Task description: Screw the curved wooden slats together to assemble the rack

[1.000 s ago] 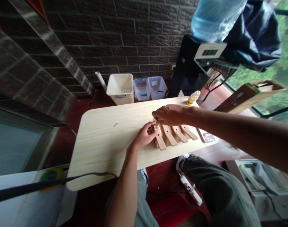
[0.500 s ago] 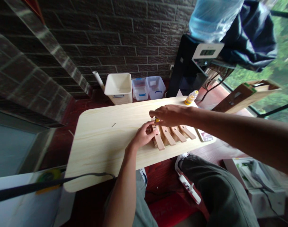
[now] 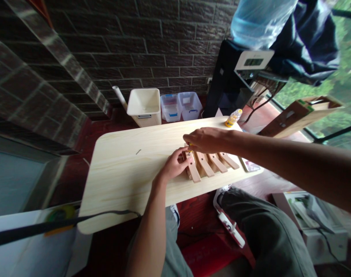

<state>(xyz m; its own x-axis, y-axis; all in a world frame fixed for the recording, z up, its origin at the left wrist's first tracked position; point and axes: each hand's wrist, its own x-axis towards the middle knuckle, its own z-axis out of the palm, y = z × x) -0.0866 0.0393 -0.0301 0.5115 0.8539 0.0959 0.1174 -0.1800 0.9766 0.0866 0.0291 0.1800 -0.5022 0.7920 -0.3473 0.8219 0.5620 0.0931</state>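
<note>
On the table lies a wooden coat rack or similar piece (image 3: 204,164), with several slanted wooden pegs, each with a dark hole. My left hand (image 3: 172,166) grips its left end, thumb and fingers around the leftmost peg (image 3: 195,175). Above the top of that peg, my right hand (image 3: 203,139) is closed from above around a small screwdriver (image 3: 190,146). Only a bit of its yellow handle shows; its tip seems to meet a small screw (image 3: 189,154). The palm hides most of the tool.
A thin dark metal piece (image 3: 138,152) lies on the table's left half (image 3: 114,169). At the far right corner stands a yellow-capped bottle (image 3: 233,118), with a phone-like flat object (image 3: 250,165) near the right edge. Bins (image 3: 143,109) and a water dispenser (image 3: 230,80) stand behind.
My right hand has turned slightly over the screwdriver, covering more of its yellow handle. My left hand and the wooden piece stay in place.
</note>
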